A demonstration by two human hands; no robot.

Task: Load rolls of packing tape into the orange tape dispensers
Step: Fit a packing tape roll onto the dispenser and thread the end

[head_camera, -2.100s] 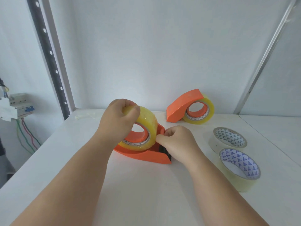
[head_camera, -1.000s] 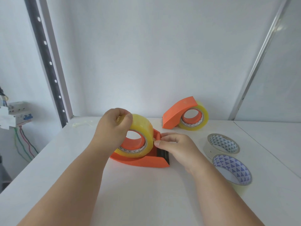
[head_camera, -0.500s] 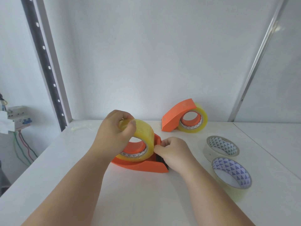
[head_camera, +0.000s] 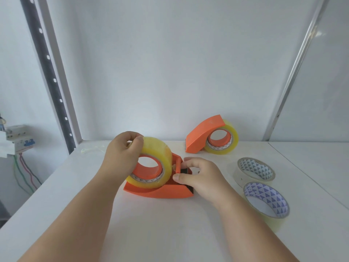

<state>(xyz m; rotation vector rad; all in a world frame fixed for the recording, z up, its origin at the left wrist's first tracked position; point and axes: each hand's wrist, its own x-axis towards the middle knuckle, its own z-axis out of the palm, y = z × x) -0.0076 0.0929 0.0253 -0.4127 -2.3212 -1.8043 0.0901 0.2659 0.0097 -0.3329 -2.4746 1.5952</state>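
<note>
- Roll of yellowish clear packing tape (head_camera: 151, 163) sits upright on the near orange plastic dispenser (head_camera: 160, 190), my left hand (head_camera: 120, 154) curled over its top.
- My right hand (head_camera: 200, 176), just right of the roll, pinches at the dispenser's roller (head_camera: 177, 165); nearer the cutter end.

**Orange, yellow and white on the bench**

The near curved plastic dispenser (head_camera: 166, 192) is bright orange with a black toothed blade end, and carries a translucent yellow tape roll (head_camera: 156, 148) on an orange hub. The far orange dispenser (head_camera: 204, 134) holds a matching yellow roll (head_camera: 229, 142). Two loose pale, near-clear rolls (head_camera: 245, 178) (head_camera: 272, 222) have white cores printed with blue triangles. The smooth tabletop (head_camera: 151, 233) is white, the wall pale grey.
</note>
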